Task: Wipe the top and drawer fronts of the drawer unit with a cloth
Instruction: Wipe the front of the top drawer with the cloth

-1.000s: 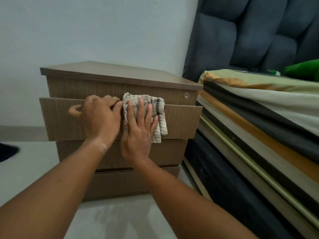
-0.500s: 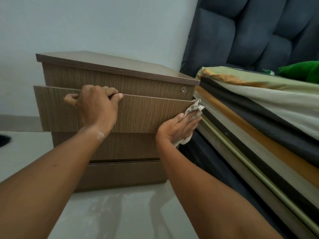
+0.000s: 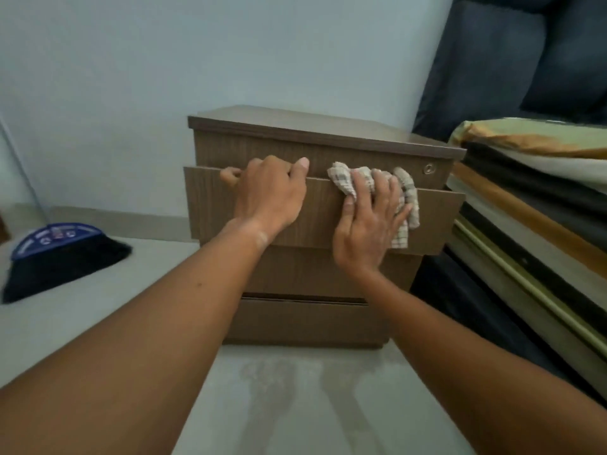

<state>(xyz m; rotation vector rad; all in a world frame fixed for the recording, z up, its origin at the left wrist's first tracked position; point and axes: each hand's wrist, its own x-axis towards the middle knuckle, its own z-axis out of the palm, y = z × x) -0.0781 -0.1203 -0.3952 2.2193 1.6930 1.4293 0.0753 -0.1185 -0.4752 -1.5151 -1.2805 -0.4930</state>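
A brown wood-grain drawer unit (image 3: 315,224) stands on the pale floor (image 3: 282,402) against a light wall (image 3: 197,54). Its second drawer (image 3: 210,205) is pulled out a little, so its front stands nearer than the panel above it.

The left hand (image 3: 267,195) is clenched over the top edge of that drawer, left of the middle, fingers hooked behind the front and the thumb tip lying along the edge.

The right hand (image 3: 369,221) lies flat on the same drawer front, right of the middle, fingers spread and pressing a checked cloth (image 3: 405,205) against the wood. The cloth is bunched under the fingers; part of it rises over the drawer's top edge and a loose corner hangs down to the right of the palm. The hand grasps nothing else.

A round lock (image 3: 428,168) sits at the right end of the top panel, just right of the cloth. Two lower drawer fronts show below the hands, closed.

To the right, just beside the unit, is a bed (image 3: 538,205) with striped covers in orange, dark and cream, and a dark padded headboard (image 3: 512,67) behind it. Far left on the floor lies a black broom (image 3: 62,261) with a blue top.
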